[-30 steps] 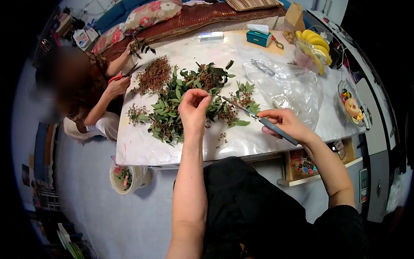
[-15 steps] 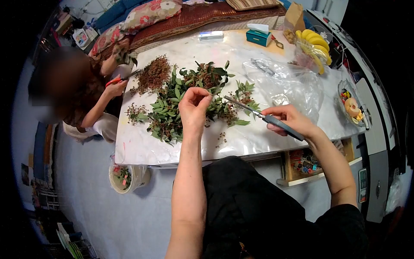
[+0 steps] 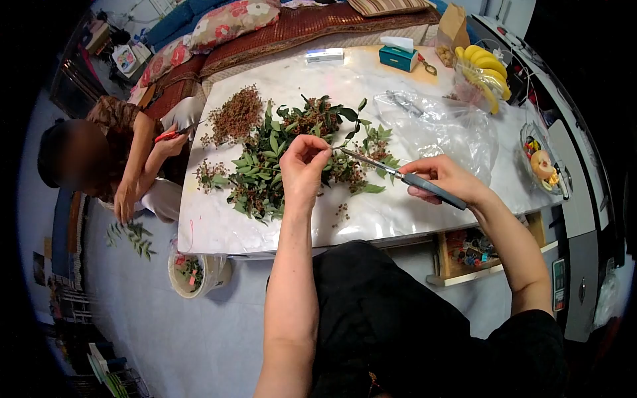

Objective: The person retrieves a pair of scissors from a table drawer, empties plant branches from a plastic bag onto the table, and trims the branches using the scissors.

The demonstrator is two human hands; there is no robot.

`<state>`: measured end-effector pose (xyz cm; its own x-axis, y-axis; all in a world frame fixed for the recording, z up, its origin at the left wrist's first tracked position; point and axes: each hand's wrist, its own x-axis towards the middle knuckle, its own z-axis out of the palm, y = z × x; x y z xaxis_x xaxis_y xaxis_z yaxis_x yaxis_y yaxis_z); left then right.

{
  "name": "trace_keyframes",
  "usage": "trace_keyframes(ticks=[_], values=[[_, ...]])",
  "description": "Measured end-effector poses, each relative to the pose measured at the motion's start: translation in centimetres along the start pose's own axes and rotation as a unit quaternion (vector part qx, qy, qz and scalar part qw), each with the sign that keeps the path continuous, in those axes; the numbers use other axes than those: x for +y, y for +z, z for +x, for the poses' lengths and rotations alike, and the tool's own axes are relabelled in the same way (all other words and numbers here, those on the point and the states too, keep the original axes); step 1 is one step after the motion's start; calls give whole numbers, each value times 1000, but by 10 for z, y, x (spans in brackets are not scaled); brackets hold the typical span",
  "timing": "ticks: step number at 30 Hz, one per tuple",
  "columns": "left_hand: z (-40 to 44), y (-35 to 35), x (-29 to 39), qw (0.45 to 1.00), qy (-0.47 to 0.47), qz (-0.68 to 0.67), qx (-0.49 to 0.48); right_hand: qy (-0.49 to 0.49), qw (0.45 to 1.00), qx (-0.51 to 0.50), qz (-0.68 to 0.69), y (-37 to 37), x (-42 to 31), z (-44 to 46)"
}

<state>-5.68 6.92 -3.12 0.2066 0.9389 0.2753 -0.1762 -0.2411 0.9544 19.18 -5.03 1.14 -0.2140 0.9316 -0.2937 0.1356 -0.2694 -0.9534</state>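
- Backed by a sofa with floral cushions (image 3: 233,23) and a dark red cover (image 3: 298,33), at a pale table (image 3: 385,219).
- Pinches a thin twig (image 3: 338,146) between thumb and fingers of the left hand (image 3: 304,169), just above the heap.
- Grips grey-handled scissors (image 3: 381,166) in the right hand (image 3: 448,179), with fingers curled around the handles and blades aimed at the twig beside the left fingertips; cannot tell touching from just apart.
- Spread beneath and beyond the left hand, across the table: leafy branches (image 3: 259,169) with brown berries.
- To the left of these, a mound of berry clusters (image 3: 235,113); nearer the front edge, a small loose sprig (image 3: 341,213).
- To the right, a clear plastic bag (image 3: 451,139) and, farther back, bananas (image 3: 488,66).
- Beside the table's left end, a co-worker (image 3: 113,113) with red-handled scissors (image 3: 169,136) in one hand; just below the other hand, a leafy sprig (image 3: 136,240) near a bucket (image 3: 217,275).
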Motion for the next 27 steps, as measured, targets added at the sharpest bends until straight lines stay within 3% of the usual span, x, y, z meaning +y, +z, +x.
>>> trace_keyframes(ticks=[19,22,27], values=[[0,1,-2,1000,-6,-4,-15,7,998,-33,45,-5,3,5],[1,2,-3,1000,-5,-5,-12,4,999,-23,21,-4,2,4],[1,5,-6,991,36,127,-7,-33,995,1,-96,-8,8,9]])
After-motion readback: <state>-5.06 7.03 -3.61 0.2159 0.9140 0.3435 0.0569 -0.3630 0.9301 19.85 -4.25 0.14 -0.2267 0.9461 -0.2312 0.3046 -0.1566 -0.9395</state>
